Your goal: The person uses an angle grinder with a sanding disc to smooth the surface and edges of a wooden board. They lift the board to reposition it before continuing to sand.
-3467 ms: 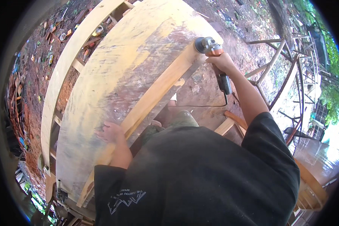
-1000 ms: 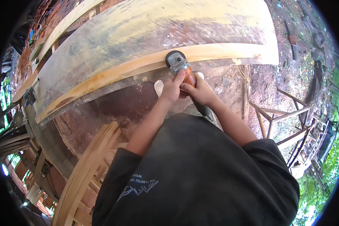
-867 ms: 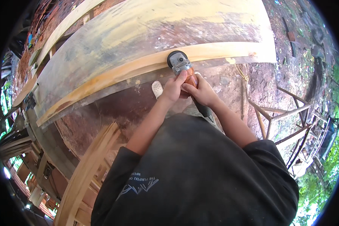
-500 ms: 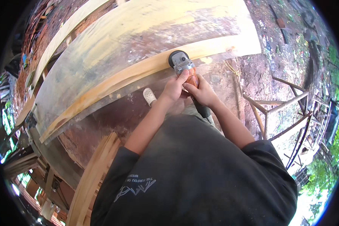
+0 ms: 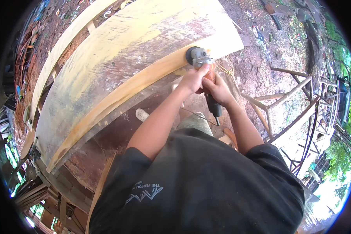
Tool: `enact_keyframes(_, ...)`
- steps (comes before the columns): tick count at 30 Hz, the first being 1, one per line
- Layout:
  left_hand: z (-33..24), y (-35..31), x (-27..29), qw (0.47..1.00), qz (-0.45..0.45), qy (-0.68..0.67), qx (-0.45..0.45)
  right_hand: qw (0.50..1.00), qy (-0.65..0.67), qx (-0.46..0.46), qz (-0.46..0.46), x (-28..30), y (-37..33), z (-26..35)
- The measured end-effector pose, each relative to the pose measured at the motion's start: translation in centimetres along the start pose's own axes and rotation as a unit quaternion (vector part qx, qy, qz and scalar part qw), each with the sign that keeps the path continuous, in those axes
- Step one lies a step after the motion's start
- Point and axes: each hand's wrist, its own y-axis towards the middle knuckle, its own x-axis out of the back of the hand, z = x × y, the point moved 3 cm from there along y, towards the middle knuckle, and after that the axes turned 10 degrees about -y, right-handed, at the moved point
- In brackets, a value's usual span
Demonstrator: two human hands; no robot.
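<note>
My left hand [image 5: 194,80] and my right hand [image 5: 217,89] are both wrapped round an angle grinder [image 5: 201,58] with a grey metal head and an orange and black body. The left one grips nearer the head, the right one further back along the body. A dark round disc [image 5: 190,55] on the grinder meets the long pale wooden plank [image 5: 144,82] close to its right end. That plank lies along the near edge of a wide board [image 5: 117,54], which is dusty and streaked with yellow and grey. A cord runs from the grinder's tail.
Another long pale plank [image 5: 62,45] runs beyond the board on the left. A frame of wooden poles [image 5: 288,93] stands at the right, on littered ground. Stacked timber [image 5: 39,191] is at the lower left. A white clog [image 5: 142,114] shows below the board.
Both hands and the grinder have shifted right along the plank toward its right end. My view has moved too, so the board sits further left and more of the grinder's tail shows.
</note>
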Motion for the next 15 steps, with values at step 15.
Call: enact_keyframes(15,0.6,9.7,-3.3,0.998,-0.003,0.042,-0.052,0.985,0.144,-0.044,-0.08,2.0,1.3,0.1)
